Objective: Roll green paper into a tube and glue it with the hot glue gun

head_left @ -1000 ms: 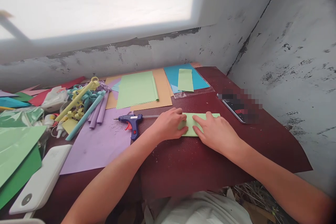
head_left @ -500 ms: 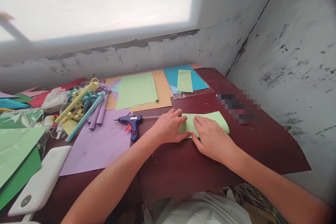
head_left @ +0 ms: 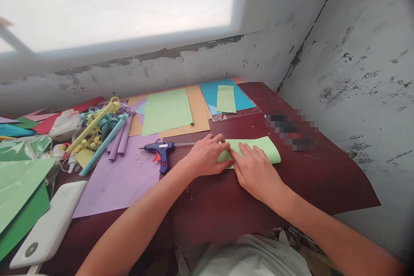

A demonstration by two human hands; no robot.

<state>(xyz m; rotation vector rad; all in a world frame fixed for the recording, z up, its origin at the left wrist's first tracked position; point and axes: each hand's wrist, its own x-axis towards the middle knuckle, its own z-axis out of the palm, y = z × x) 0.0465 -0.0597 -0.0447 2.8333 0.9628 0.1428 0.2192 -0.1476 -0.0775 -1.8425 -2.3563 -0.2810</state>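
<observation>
A folded sheet of light green paper (head_left: pixel 269 150) lies on the dark red tabletop, its rounded fold on the right. My left hand (head_left: pixel 208 155) is closed on the paper's left end, fingers bent over it and thumb at the near edge. Across the middle of the sheet lies my right hand (head_left: pixel 255 172), fingers spread and pressing down, one fingertip close to the left thumb. Part of the sheet is covered by both hands. Left of my left hand lies a blue hot glue gun (head_left: pixel 164 155) with a red trigger, its clear glue stick pointing toward that hand.
Purple paper (head_left: pixel 123 185) lies under the glue gun's nozzle. Behind are green sheets (head_left: pixel 164 112) and a blue sheet (head_left: pixel 242 95) bearing a green strip (head_left: pixel 225 99). Rolled paper tubes (head_left: pixel 105 144) and a white power bank (head_left: pixel 51 224) sit left. A blurred dark object (head_left: pixel 291 129) lies right.
My right hand has slid slightly left along the paper, toward my left hand, and its fingers have shifted apart. The left hand stays at the paper's left end. The view has shifted slightly.
</observation>
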